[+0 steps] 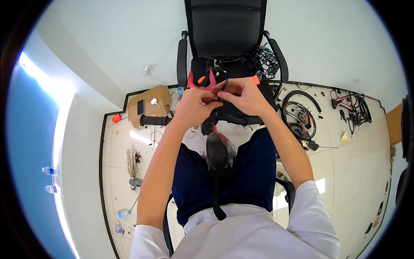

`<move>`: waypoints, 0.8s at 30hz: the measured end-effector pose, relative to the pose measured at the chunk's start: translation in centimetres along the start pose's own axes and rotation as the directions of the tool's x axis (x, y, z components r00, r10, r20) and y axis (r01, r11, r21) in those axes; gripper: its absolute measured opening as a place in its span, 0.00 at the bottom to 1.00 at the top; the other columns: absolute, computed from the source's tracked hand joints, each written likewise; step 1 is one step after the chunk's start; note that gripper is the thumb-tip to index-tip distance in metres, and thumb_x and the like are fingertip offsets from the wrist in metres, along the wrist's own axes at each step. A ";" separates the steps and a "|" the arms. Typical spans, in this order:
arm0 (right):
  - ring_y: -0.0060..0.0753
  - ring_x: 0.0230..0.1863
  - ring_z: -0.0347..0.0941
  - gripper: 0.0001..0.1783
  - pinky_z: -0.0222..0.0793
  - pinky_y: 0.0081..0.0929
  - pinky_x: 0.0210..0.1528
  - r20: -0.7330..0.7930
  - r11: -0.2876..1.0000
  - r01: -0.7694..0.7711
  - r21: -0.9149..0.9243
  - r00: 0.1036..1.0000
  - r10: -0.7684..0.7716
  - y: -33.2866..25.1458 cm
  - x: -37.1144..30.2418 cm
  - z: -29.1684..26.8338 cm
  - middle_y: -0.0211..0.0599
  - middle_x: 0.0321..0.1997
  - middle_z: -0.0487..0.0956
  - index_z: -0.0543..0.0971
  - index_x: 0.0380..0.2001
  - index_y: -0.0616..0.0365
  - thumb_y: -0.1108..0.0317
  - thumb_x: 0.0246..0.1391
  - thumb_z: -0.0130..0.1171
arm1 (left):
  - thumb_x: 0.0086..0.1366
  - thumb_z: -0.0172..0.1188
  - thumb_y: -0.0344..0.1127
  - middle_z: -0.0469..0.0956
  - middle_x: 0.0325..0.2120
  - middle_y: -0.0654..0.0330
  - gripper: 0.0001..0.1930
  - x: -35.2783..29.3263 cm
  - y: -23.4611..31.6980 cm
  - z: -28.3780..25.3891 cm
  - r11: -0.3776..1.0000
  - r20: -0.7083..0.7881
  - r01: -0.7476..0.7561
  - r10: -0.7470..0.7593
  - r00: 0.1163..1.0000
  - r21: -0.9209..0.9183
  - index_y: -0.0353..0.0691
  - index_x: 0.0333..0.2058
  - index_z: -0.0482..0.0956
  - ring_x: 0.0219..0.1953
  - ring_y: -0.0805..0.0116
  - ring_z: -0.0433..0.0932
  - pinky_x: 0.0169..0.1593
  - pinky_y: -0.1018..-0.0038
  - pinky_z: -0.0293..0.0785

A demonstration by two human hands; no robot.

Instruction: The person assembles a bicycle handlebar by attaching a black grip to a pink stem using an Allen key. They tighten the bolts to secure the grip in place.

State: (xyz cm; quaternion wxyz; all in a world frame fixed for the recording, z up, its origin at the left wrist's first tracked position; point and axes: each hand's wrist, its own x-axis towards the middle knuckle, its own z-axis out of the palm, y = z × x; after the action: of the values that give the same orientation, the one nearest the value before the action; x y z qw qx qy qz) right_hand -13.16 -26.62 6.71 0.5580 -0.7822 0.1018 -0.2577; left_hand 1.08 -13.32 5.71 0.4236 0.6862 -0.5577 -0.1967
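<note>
My left hand (195, 107) and my right hand (245, 97) meet fingertip to fingertip above a bicycle handlebar, both closed in a pinch. A small black piece (225, 84) sticks up between the fingers of my right hand; its kind is too small to tell. What the left fingertips grip is hidden. Below the left hand, the handlebar's black grip (154, 121) points left. Nearer my lap is a dark grey bicycle saddle (217, 151), between my knees. Just beyond the hands, a pinkish-red forked part (210, 79) lies on the chair seat.
A black office chair (228, 32) faces me, with a black wire basket (266, 60) on it. On the right floor lie bicycle wheels (299, 118) and a red-black frame (345, 102). Leftward are a cardboard box (160, 96) with a phone (140, 107), a metal part (131, 163) and bottles (124, 213).
</note>
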 end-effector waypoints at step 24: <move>0.27 0.40 0.83 0.07 0.79 0.24 0.48 -0.122 0.999 -0.015 0.046 0.992 0.020 1.4 -1.2 0.4 0.41 0.37 0.85 0.82 0.35 0.70 0.78 0.54 0.67 | 0.58 0.69 0.31 0.85 0.27 0.53 0.09 -0.3 2.9 -0.8 0.982 0.062 0.024 -0.037 0.997 0.186 0.34 0.36 0.86 0.32 0.61 0.84 0.40 0.71 0.77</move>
State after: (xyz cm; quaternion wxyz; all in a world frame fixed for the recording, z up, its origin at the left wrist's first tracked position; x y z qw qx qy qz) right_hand -13.73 -26.23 4.98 0.5705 -0.7511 0.1369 -0.3028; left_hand -0.17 -12.74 8.47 0.3365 0.7243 -0.5765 -0.1725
